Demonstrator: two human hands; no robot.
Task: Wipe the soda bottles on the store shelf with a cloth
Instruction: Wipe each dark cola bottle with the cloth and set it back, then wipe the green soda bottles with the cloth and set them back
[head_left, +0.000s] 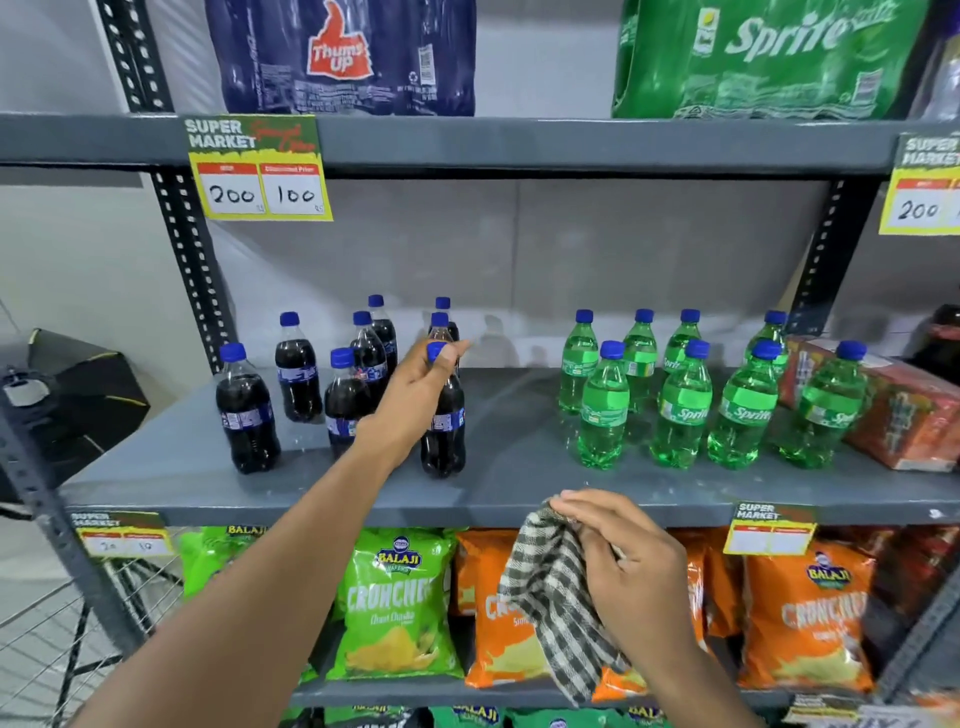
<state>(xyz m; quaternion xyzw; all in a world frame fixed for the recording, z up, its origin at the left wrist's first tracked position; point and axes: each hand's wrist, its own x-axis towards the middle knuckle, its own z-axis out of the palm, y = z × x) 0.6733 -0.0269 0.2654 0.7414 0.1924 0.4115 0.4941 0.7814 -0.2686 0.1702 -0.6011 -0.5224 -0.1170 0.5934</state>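
Nearest the lens, low and to the right: the right hand (631, 566), fingers curled shut around a bunched checked cloth (558, 597), most of the fabric hanging loose below the grip, in front of the snack bags (395, 603) on the lower tier. Held just below the front lip of the middle shelf (519, 467), not touching any bottle.

Farther out and higher, to the left: the left hand (423, 392), reached in over the shelf, thumb and fingers pinched narrow about the blue cap and neck of a front cola bottle (443, 431). Bottle upright, base seemingly on the shelf board, long axis vertical, other dark cola bottles (298, 371) clustered close behind and to its left. Green soda bottles (683, 410) well apart, off to the right.

The relation that mattered: gripped bottle up, forward and slightly left of the cloth hand, with open shelf between them. Left hand clearly nearer the bottle, already on it; cloth hand free below. Judged as the start of one bottle's turn: likely to be lifted or steadied by the neck, cloth brought up along the upright body. Some risk of nudging the close neighbours.
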